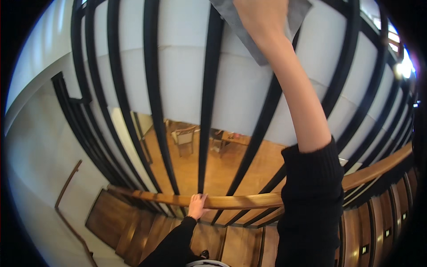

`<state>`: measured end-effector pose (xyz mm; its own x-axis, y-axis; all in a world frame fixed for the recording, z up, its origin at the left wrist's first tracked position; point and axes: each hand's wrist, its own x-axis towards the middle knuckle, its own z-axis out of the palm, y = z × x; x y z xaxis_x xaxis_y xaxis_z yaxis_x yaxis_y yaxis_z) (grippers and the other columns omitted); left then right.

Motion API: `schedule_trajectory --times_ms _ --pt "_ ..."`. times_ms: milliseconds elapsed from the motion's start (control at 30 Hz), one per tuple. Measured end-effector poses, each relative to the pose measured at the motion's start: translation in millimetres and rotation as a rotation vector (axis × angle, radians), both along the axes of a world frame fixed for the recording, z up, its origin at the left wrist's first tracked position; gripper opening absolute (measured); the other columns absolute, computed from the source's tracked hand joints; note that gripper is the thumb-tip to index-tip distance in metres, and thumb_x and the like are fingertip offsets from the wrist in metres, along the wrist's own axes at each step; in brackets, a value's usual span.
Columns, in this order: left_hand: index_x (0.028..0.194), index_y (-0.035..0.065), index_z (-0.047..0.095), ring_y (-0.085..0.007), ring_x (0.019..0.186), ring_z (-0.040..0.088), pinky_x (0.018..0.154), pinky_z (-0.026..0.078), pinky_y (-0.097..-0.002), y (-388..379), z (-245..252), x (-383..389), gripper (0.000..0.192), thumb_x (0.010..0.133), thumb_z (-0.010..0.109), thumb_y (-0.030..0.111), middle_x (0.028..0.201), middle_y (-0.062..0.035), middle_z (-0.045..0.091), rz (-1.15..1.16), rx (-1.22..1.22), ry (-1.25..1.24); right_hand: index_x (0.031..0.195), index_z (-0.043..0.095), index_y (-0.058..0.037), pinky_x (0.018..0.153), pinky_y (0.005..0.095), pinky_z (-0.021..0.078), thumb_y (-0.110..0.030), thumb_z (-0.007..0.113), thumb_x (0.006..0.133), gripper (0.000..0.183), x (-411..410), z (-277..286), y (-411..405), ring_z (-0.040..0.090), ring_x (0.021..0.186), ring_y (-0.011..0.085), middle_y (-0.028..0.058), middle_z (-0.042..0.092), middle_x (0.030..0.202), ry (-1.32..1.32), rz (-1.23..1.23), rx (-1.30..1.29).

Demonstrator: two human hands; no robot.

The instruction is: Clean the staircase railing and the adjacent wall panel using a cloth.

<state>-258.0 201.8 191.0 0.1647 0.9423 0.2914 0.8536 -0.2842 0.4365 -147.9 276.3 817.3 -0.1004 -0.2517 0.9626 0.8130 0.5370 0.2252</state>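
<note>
My right hand (263, 15) is raised at the top of the view, its fingers cut off or hidden, against a grey cloth (245, 36) that hangs to both sides of it. The cloth lies over one of the tall black bars (210, 83). Lower down, my left hand (197, 206) rests on the wooden handrail (243, 201), its fingers over the top, close to the foot of a bar. Both arms wear black knitted sleeves.
Wooden stairs (240, 245) run below the handrail, with small lights at the right. A second handrail (68, 183) is fixed to the left wall. Beyond the bars are a white wall panel (183, 80) and, far below, a wooden floor with a chair (184, 137) and a table.
</note>
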Motion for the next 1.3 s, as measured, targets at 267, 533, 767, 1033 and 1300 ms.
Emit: schedule_trajectory --times_ms 267,533,767,1033,1300 --pt "0.126 0.0070 0.047 -0.0298 0.116 0.045 0.106 0.030 -0.0464 -5.6 -4.6 -4.0 0.080 0.059 0.084 0.034 0.114 -0.0119 0.050 0.080 -0.022 0.029 0.141 0.029 0.0014 0.085 0.0462 0.0425 -0.018 0.062 0.083 0.069 -75.0 -87.4 32.9 0.047 0.108 0.0388 0.0311 0.041 0.125 0.145 -0.183 -0.067" --pt "0.124 0.0005 0.040 -0.0320 0.118 0.043 0.107 0.028 -0.0466 -7.9 0.5 5.0 0.087 0.056 0.086 0.027 0.116 -0.0157 0.048 0.185 0.032 -0.020 0.141 0.033 -0.0029 0.084 0.0467 0.0427 -0.015 0.065 0.079 0.071 -79.9 -183.3 31.8 0.047 0.106 0.0400 0.0292 0.042 0.123 0.150 -0.282 -0.210" --pt "0.127 -0.0007 0.038 -0.0337 0.124 0.040 0.108 0.028 -0.0455 -13.4 -21.4 -29.5 0.089 0.062 0.082 0.040 0.125 -0.0181 0.046 0.076 0.050 -0.039 0.141 0.037 -0.0063 0.083 0.0482 0.0396 -0.015 0.068 0.076 0.073 -79.6 -268.1 29.8 0.043 0.102 0.0397 0.0302 0.036 0.125 0.145 -0.143 -0.245" --pt "0.127 -0.0062 0.042 -0.0359 0.125 0.040 0.103 0.034 -0.0426 -4.3 -30.3 -75.0 0.089 0.075 0.064 0.062 0.131 -0.0225 0.044 0.043 -0.024 0.063 0.137 0.039 -0.0022 0.089 0.0504 0.0369 -0.012 0.071 0.074 0.071 -74.8 -348.2 32.2 0.042 0.107 0.0415 0.0304 0.036 0.126 0.132 -0.110 -0.299" --pt "0.113 -0.0032 0.049 -0.0397 0.100 0.047 0.091 0.039 -0.0435 8.0 -44.6 -100.4 0.058 0.082 0.060 0.045 0.104 -0.0216 0.051 -0.031 0.089 -0.151 0.136 0.041 -0.0079 0.085 0.0511 0.0388 -0.014 0.073 0.071 0.072 -78.4 -401.0 32.2 0.043 0.107 0.0417 0.0292 0.037 0.126 0.190 -0.108 -0.291"
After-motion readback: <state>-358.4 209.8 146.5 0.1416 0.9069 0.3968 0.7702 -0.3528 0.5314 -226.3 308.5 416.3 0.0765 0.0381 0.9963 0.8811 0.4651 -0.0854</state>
